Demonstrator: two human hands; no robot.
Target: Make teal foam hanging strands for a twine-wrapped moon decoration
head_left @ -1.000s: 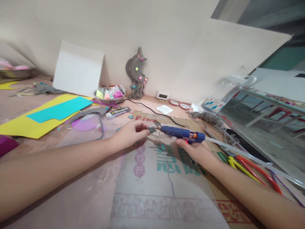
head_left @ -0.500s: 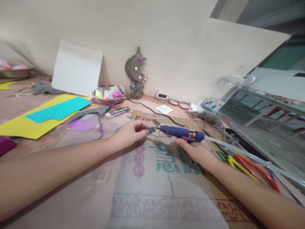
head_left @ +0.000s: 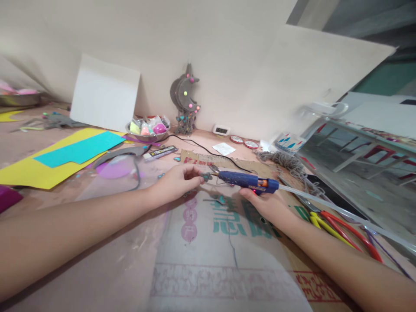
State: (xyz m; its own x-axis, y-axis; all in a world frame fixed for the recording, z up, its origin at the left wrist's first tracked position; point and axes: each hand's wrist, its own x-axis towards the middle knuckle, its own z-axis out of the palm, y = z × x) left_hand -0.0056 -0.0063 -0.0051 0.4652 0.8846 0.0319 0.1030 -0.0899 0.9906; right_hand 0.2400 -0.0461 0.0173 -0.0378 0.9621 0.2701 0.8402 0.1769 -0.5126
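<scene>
My right hand (head_left: 260, 201) is wrapped round the handle of a blue hot glue gun (head_left: 242, 178), a long clear glue stick (head_left: 312, 195) trailing from its back end. Its nozzle points left and meets, or nearly meets, a small grey felt piece (head_left: 207, 177) with a bit of teal on it. Thumb and fingers of my left hand (head_left: 182, 180) pinch that piece; its exact shape is too small to tell. Below the nozzle, another small grey and teal piece (head_left: 221, 199) with a grey string lies on the translucent plastic sheet (head_left: 208, 247) over printed cardboard.
A grey felt moon ornament (head_left: 185, 93) rests against the wall. Yellow felt (head_left: 19, 173) and teal felt (head_left: 78, 149) lie at left, near a bowl (head_left: 147, 136) of bagged colours. Scissors (head_left: 351, 229), grey yarn (head_left: 289, 167) and a plastic jug (head_left: 302, 125) are at right; a black cord (head_left: 208, 149) crosses behind.
</scene>
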